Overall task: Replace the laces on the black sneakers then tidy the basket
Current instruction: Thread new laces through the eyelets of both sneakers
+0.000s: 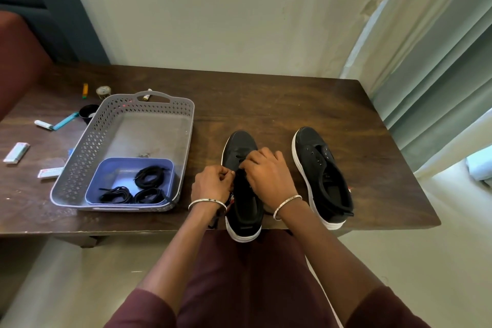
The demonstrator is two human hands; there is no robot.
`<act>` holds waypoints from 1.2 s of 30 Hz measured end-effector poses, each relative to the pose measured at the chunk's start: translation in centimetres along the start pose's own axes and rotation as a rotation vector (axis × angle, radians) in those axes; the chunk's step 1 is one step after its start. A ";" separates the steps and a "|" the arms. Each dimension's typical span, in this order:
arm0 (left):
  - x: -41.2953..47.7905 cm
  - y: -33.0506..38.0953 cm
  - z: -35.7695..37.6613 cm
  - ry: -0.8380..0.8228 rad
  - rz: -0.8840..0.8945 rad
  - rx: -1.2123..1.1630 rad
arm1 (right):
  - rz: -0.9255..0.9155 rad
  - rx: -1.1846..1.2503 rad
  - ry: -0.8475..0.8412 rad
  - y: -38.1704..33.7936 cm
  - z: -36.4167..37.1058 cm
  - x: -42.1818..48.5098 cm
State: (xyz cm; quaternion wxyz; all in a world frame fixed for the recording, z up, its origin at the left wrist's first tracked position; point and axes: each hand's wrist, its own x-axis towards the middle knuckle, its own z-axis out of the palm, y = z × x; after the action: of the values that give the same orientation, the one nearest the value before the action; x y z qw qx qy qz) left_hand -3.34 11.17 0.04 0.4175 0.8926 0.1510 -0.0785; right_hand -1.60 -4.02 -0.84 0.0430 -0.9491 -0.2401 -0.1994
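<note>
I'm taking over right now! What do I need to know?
Hands: the left hand and right hand both pinch a black lace at the front eyelets of the near sneaker.
Things: the second sneaker stands to its right. Spare laces lie coiled in the blue tray inside the basket.
Done: the second sneaker's eyelets are bare.
Left: finish this lace, lace the second sneaker, tidy the basket. Small bits lie beside it.

Dark wooden table (pixel 292 104), carrying:
- grey perforated plastic basket (pixel 138 106), front left, holding a blue plastic tub (pixel 99 181) of coiled black laces (pixel 149 176)
- black white-soled canvas sneaker (pixel 241 144), heel over the front edge; left hand (pixel 211 184) and right hand (pixel 266 173) pinch the black lace (pixel 241 162) at its eyelets
- second matching sneaker (pixel 316 157), towards the right edge, unlaced
</note>
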 end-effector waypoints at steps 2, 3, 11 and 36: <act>0.0 0.0 0.0 -0.002 0.002 -0.006 | 0.063 0.028 -0.008 -0.1 -0.1 0.3; 0.0 0.0 0.0 -0.003 0.004 -0.015 | 0.174 0.158 -0.025 0.0 0.0 0.4; -0.1 -0.1 0.1 0.002 0.014 -0.046 | 1.651 1.584 -0.087 1.4 -0.2 0.6; 0.0 -0.4 0.1 -0.014 0.025 -0.031 | 1.521 1.319 -0.072 3.2 -0.5 -0.6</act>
State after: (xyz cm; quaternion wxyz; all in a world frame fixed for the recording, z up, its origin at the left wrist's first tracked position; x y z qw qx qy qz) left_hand -3.45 11.32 -0.27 0.4333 0.8873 0.1382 -0.0770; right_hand -0.75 -7.23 -0.59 0.6682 -0.6425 0.3659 0.0825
